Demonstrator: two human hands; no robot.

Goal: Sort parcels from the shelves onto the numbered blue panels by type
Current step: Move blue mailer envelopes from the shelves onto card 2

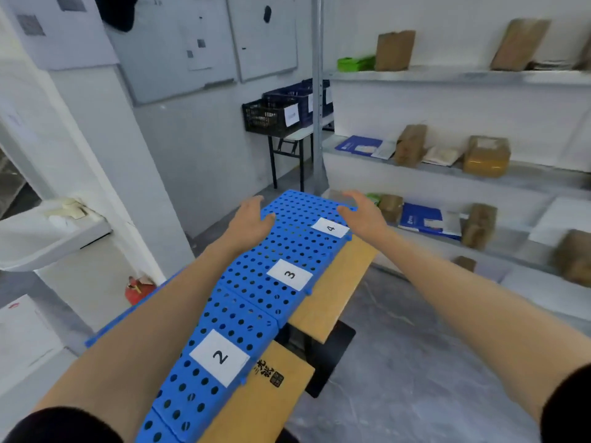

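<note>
A row of perforated blue panels (256,302) labelled 2, 3 and 4 lies on wooden tables. Both my arms reach forward over it. My left hand (251,217) hovers open at the left edge of panel 4 (307,212), holding nothing. My right hand (363,212) hovers open over panel 4's right corner, also holding nothing. White shelves (447,75) on the right carry parcels: brown paper bags (395,49), a brown box (486,156), blue envelopes (358,145), a white padded mailer (443,155) and a green pack (355,63).
A wooden table edge (339,282) shows beside the panels. Dark crates (271,116) stand on a small table at the back. A white sink (48,231) juts out at the left, with a red extinguisher (139,289) on the floor. Grey floor lies between table and shelves.
</note>
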